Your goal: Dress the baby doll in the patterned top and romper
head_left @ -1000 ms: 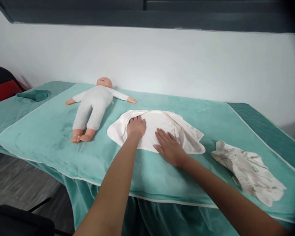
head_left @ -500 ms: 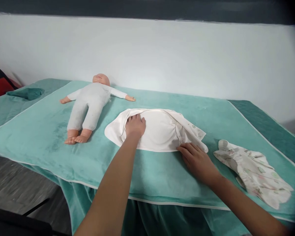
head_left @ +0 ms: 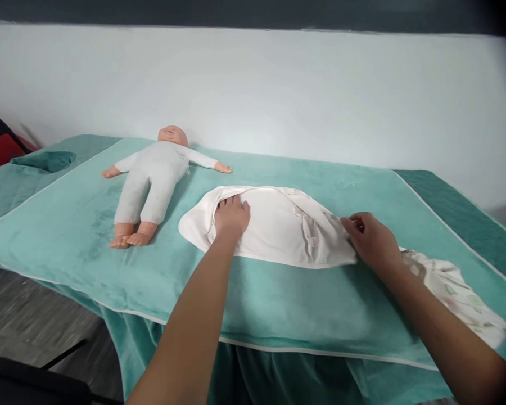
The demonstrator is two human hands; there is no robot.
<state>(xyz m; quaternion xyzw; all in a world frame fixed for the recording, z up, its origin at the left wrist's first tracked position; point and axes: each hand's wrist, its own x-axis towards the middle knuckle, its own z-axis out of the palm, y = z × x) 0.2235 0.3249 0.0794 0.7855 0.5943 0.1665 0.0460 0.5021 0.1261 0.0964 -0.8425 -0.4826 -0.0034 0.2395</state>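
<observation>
A white baby garment point(head_left: 270, 225) lies spread on the green cover, its plain inside facing up and a small tag near its right end. My left hand point(head_left: 231, 218) rests flat on its left part, fingers stretched and partly under the folded upper edge. At the garment's right corner, my right hand point(head_left: 373, 239) pinches the fabric between thumb and fingers and lifts it slightly. Just right of that hand, a printed baby garment point(head_left: 455, 289) lies crumpled, partly hidden by my right forearm.
A baby doll point(head_left: 154, 177) with a white cloth body lies face up at the left. The green cover point(head_left: 76, 242) drapes over the table's front edge. Behind stands a white wall point(head_left: 253, 95). A black object point(head_left: 34, 382) is at the lower left.
My right hand has moved up and right from the garment's lower edge to its right corner, pulling that end outward. My left hand has stayed in place.
</observation>
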